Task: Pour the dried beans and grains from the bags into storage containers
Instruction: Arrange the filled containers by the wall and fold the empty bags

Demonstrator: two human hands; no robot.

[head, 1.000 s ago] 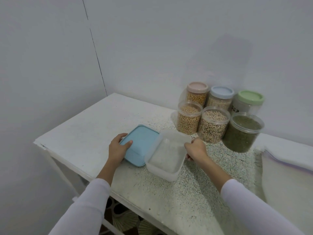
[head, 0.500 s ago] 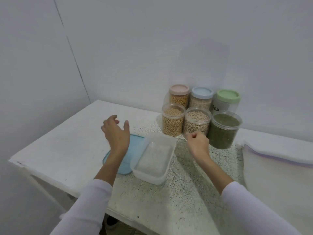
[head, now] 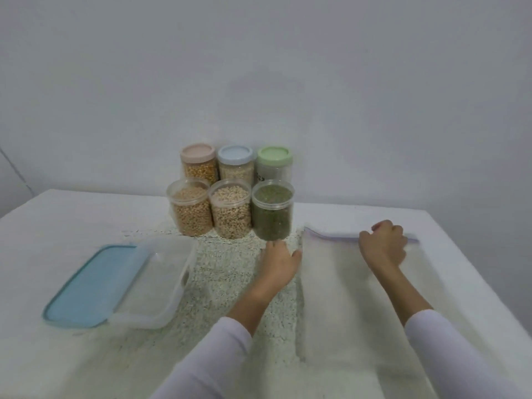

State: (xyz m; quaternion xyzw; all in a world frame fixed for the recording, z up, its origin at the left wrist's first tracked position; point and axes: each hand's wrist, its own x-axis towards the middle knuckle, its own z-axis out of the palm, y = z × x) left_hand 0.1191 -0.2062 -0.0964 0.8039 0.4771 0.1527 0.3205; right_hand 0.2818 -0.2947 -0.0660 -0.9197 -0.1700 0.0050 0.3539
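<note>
Here the bag [head: 345, 283] runs lengthwise from its zip edge (far end) toward the person; right hand [head: 384, 244] curled on the zip, left hand [head: 277, 262] flat beside its left edge.

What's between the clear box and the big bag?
In the head view, the left hand lies on the speckled table between the clear box and the bag.
</note>
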